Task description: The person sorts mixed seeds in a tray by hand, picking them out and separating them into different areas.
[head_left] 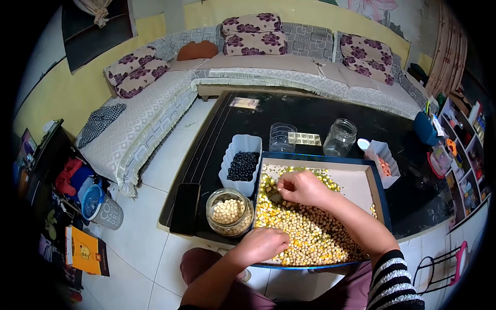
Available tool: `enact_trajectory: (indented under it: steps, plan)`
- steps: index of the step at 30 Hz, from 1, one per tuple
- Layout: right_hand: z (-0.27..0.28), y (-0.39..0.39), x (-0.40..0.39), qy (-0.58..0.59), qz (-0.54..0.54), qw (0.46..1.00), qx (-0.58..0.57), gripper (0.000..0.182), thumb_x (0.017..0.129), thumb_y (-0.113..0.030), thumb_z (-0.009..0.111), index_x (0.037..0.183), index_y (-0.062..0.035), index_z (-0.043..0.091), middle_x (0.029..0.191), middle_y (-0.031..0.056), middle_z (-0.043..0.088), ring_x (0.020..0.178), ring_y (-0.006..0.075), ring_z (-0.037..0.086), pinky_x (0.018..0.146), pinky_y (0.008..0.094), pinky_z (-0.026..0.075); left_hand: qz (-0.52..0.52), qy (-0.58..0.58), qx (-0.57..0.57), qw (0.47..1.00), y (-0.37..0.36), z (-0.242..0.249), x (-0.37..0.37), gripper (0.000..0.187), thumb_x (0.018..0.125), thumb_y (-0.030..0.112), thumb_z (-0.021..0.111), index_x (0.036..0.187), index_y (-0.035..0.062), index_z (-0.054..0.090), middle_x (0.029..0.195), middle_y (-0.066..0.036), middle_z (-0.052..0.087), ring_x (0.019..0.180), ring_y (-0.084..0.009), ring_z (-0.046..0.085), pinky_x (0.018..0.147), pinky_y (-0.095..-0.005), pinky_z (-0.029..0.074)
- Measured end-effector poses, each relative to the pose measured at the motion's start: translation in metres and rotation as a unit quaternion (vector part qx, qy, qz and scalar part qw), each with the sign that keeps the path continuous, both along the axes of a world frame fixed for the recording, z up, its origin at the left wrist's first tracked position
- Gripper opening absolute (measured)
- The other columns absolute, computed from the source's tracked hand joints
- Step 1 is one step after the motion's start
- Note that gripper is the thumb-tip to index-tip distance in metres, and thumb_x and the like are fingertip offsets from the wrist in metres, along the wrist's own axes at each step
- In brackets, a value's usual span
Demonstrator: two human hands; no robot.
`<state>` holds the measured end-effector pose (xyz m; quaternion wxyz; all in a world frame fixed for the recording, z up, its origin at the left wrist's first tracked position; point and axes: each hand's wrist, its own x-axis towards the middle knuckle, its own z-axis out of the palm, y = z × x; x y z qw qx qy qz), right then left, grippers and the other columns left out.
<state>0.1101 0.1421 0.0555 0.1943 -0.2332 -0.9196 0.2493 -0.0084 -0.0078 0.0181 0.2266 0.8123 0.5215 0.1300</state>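
A shallow box with a dark blue rim holds a mix of round beige beans, yellow corn kernels and small green pieces. Over the box's far left part, my right hand is closed in a pinch just above the mix. My left hand is curled at the near left edge of the box, its fingertips down by the beans. Whatever either hand holds is hidden. Beside the left hand stands a glass jar of beige beans. Behind it, a white plastic container holds black beans.
A phone lies at the black table's left edge. Past the box stand a clear plastic tub and a glass jar. A container with pinkish pieces is at the right, near a shelf unit. A sofa runs behind.
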Motion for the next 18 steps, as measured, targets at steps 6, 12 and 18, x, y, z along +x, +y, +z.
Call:
enact_trajectory:
  steps: [6,12,18]
  plan:
    - [0.043,-0.045,-0.049,0.134,0.151,0.979,0.004,0.007,0.073,-0.008,0.060,0.079,-0.0047,0.058,0.070,0.0072,0.060,0.059,0.0176,0.060,0.056,0.0289,0.048,-0.007,0.003,0.004,1.000,0.001,0.000,0.001,0.020,0.082,0.026,0.052,0.085,0.0097,0.062,0.083,-0.007,0.062,0.076,-0.0272,0.060,0.067,-0.0395,0.047]
    - [0.043,-0.039,-0.055,0.122,0.166,0.978,0.017,0.012,0.074,-0.009,0.062,0.084,-0.0045,0.060,0.075,0.0083,0.060,0.068,0.0216,0.061,0.060,0.0307,0.049,-0.003,0.007,0.008,1.000,-0.001,0.000,0.000,0.020,0.083,0.026,0.052,0.086,0.0099,0.063,0.083,-0.007,0.062,0.076,-0.0271,0.060,0.068,-0.0391,0.047]
    - [0.004,0.011,-0.017,0.052,-0.007,0.998,-0.021,0.008,0.072,-0.010,0.060,0.078,-0.0038,0.061,0.072,0.0118,0.061,0.069,0.0277,0.060,0.064,0.0342,0.049,-0.008,0.002,0.012,1.000,0.000,-0.001,0.000,0.020,0.083,0.025,0.052,0.087,0.0099,0.063,0.082,-0.007,0.062,0.076,-0.0269,0.060,0.067,-0.0386,0.048]
